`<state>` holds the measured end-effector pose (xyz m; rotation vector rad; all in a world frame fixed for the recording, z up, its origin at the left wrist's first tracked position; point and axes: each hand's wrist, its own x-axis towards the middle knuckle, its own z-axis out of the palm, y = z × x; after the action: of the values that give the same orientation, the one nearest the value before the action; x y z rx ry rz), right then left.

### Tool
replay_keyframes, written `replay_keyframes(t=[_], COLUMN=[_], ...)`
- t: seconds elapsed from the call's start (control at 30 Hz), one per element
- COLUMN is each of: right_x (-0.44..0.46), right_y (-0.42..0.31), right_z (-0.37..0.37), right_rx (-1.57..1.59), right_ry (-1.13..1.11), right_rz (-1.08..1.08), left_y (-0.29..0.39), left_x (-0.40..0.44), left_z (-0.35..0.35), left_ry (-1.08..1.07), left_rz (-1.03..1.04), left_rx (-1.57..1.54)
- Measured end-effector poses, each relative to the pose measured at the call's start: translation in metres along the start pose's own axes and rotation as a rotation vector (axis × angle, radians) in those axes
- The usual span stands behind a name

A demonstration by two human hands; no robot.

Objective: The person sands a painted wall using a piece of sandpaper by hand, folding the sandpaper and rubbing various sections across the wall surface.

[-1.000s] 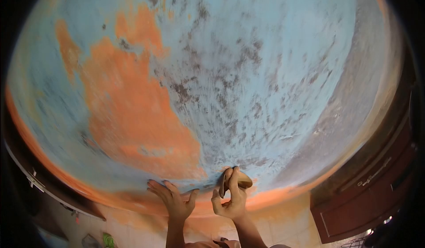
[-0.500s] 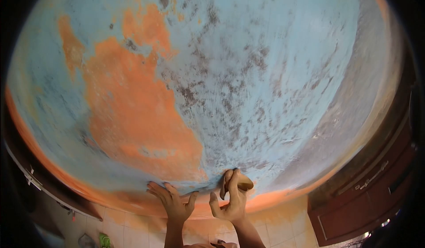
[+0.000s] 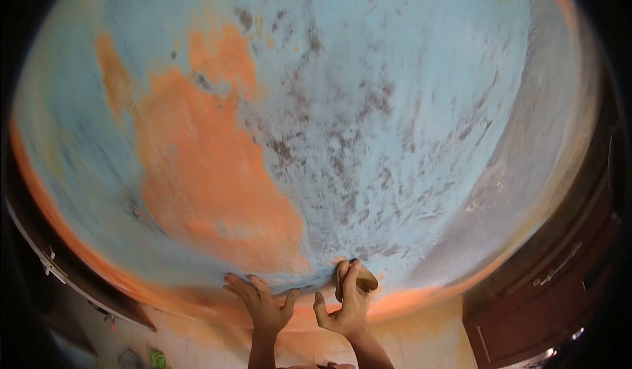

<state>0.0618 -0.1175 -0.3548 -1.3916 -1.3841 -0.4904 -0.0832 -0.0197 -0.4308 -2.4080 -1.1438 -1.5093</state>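
A wall [image 3: 421, 145] in worn pale blue paint, with an orange patch and dark scuffs, fills most of the head view. Near the bottom, my left hand [image 3: 264, 308] rests against it with fingers spread, holding nothing. To its right, my right hand [image 3: 350, 311] presses a bent brown sheet, which looks like sandpaper [image 3: 367, 282], against the wall. The sheet curls out past the fingers on both sides, and its inner face is hidden. My right thumb stands apart from the sheet.
Below lies a tiled floor [image 3: 204, 352] with orange dust or stain. Dark reddish-brown wooden furniture [image 3: 526, 310] stands at the right. A dark-edged piece [image 3: 99, 303] runs along the left. A small green item [image 3: 158, 358] lies on the floor at lower left.
The view has tilted slightly, so the wall's marks sit a little lower. Both hands appear slightly lower too; my right hand still holds the sheet, and my left stays spread.
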Motion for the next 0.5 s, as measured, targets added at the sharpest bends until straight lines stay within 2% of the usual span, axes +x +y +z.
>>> replay_keyframes(t=[0.17,0.23,0.3,0.37,0.5], right_x=[0.006,-0.001,0.001,0.013,0.004], right_y=[-0.012,-0.001,0.004,-0.006,-0.005], right_z=[-0.003,0.001,0.007,0.001,0.002], right_rx=[0.100,0.002,-0.010,0.119,0.042], right_ry=[-0.015,0.012,0.009,-0.032,-0.019], right_rz=[0.097,-0.045,-0.051,-0.036,-0.033], left_y=[0.006,0.001,-0.002,0.000,-0.001], left_x=[-0.010,-0.003,0.001,-0.007,-0.007], left_z=[0.001,0.000,0.003,0.003,0.003], left_ry=[-0.021,-0.010,0.008,-0.015,0.002], left_rz=[-0.059,-0.001,0.011,-0.003,-0.003], left_rx=[-0.021,-0.018,-0.008,-0.011,0.006])
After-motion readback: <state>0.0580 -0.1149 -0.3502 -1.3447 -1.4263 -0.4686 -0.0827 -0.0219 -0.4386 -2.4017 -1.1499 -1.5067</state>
